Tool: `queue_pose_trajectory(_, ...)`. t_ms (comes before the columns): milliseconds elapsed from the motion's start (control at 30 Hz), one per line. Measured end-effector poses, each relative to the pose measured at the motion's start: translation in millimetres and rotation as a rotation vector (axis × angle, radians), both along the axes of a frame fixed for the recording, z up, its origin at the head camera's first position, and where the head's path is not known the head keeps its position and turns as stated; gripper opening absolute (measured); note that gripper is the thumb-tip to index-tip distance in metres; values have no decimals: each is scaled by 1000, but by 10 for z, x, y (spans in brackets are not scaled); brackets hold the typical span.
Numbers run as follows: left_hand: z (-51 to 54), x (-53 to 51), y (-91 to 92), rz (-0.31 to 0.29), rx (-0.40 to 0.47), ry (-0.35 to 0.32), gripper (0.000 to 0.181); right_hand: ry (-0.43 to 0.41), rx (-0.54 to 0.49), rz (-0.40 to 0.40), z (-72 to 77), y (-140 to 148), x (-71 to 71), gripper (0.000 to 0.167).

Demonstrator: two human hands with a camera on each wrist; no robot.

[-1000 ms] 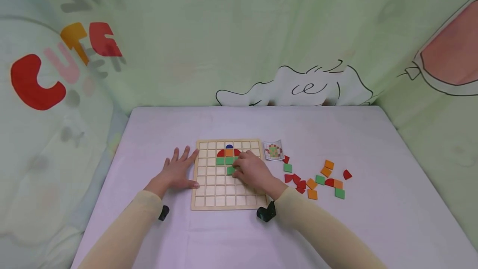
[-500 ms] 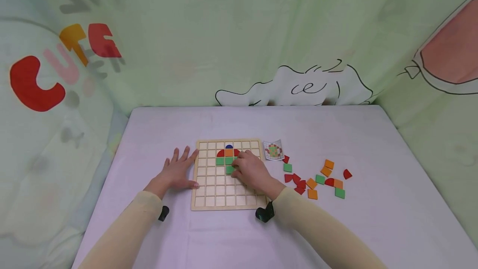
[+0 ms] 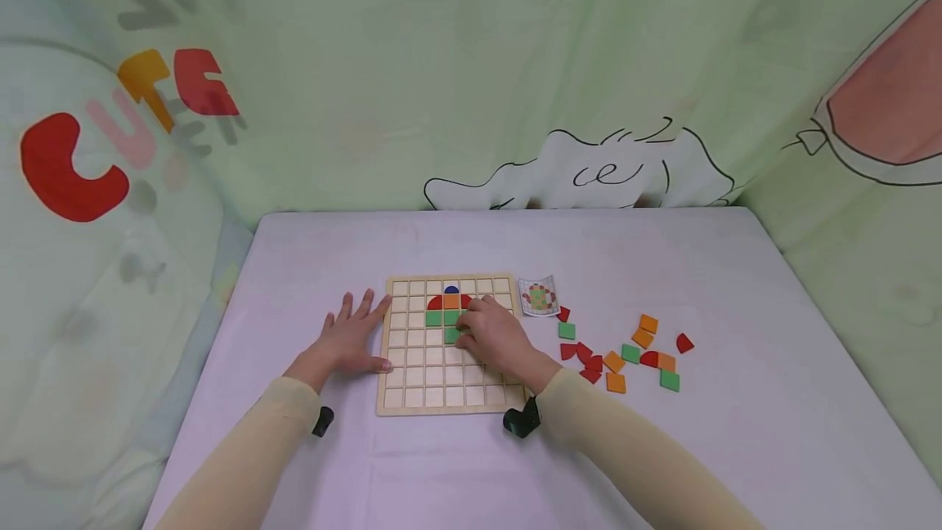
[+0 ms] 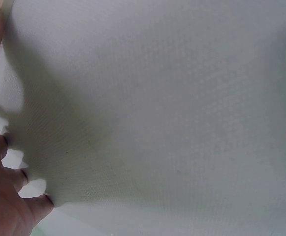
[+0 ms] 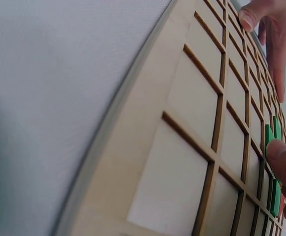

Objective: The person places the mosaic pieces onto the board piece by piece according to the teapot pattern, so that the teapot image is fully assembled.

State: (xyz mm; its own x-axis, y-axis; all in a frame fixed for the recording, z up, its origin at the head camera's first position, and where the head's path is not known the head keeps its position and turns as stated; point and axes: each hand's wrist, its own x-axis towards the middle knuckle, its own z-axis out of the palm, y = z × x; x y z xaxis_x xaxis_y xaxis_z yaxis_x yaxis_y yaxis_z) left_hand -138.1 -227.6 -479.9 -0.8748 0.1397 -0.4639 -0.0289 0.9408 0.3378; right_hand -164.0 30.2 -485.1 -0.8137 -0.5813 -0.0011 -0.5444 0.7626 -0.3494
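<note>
The wooden grid board (image 3: 434, 411) lies flat, holding a blue piece (image 3: 452, 290), an orange square (image 3: 451, 301) between red pieces, and a row of green squares (image 3: 434, 318). My right hand (image 3: 504, 342) reaches over its right side, with thumb and curled fingers at a lower green square (image 3: 451, 335). In the right wrist view the thumb (image 5: 284, 162) presses against a green square (image 5: 270, 133); the fingers partly hide other pieces. My left hand (image 3: 346, 343) is spread, thumb and index finger touching the board's left edge.
A small pattern card (image 3: 540, 296) lies right of the board. Farther right are scattered loose red, green and orange pieces (image 3: 616, 383). Curtains with printed letters and drawings stand behind and beside the table (image 3: 625, 252).
The lower green square has shifted slightly left, together with my right fingertips. My left hand has stayed at the board's edge.
</note>
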Motion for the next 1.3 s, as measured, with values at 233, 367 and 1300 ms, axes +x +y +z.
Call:
queue_pose_trajectory(233, -3, -11, 10, 1, -3, 4, 113, -80, -36, -110, 98, 179, 12, 22)
queue_pose_trajectory(367, 18, -20, 6, -7, -8, 5, 113, -85, -105, -173, 148, 473, 6, 22)
queue_pose_trajectory(1300, -20, -1, -9, -16, -7, 6, 113, -126, 11, -392, -29, 2561, -152, 34)
